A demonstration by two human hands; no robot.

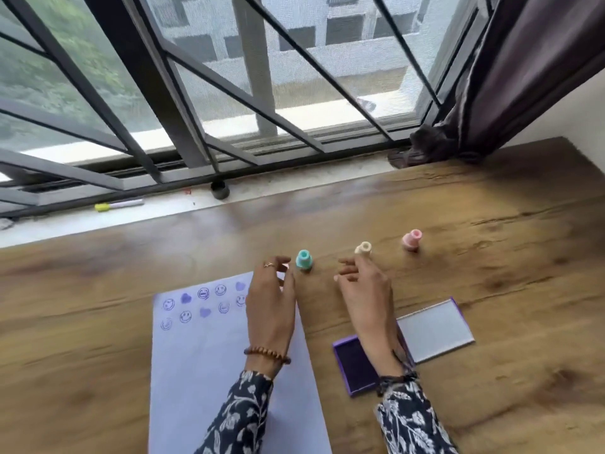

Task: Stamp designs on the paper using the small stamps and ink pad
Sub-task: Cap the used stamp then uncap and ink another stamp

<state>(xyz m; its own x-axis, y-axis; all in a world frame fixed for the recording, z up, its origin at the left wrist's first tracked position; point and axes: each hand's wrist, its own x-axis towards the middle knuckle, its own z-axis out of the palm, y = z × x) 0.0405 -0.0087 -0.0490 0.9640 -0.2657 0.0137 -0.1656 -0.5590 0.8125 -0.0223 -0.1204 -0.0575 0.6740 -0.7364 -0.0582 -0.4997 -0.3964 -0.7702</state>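
A white paper (203,371) lies on the wooden table, with several purple smileys and hearts stamped along its top. Three small stamps stand beyond it: a teal stamp (304,259), a cream stamp (363,249) and a pink stamp (411,239). My right hand (365,299) pinches the cream stamp at its base with the fingertips. My left hand (271,303) hovers over the paper's top right corner, fingers apart, just left of the teal stamp and holding nothing. The purple ink pad (355,367) lies open beside the paper, partly under my right wrist, its lid (435,329) flipped back.
The wooden table (491,273) meets a window sill at the back. On the sill lie a yellow-capped marker (119,204) and a small dark cap (220,189). Metal window bars stand behind. A dark curtain (491,93) hangs at the back right.
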